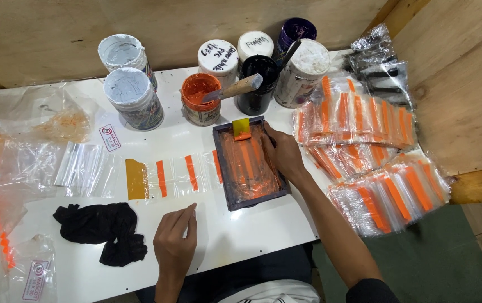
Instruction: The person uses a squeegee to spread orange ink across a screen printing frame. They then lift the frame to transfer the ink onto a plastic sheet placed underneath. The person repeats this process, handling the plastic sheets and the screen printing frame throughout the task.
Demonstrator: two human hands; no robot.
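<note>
A small dark-framed printing screen (pixel 227 179) smeared with orange ink lies on the white table (pixel 241 230), with a yellow squeegee (pixel 241 129) standing at its far end. My right hand (pixel 283 154) rests on the screen's right edge, fingers curled on the frame. A row of clear plastic bags (pixel 173 175) with orange stripes runs out from under the screen's left side. My left hand (pixel 175 241) hovers near the table's front edge with fingertips pinched together; whether it holds anything I cannot tell. A black rag (pixel 103 230) lies to its left.
Several ink tubs stand at the back: two grey-white (pixel 131 95), an orange one (pixel 200 98) with a wooden-handled spatula (pixel 235 88), a black one (pixel 257 84). Stacks of orange-striped bags (pixel 387 191) fill the right side. Loose clear bags (pixel 22 163) cover the left. Wooden walls enclose the table.
</note>
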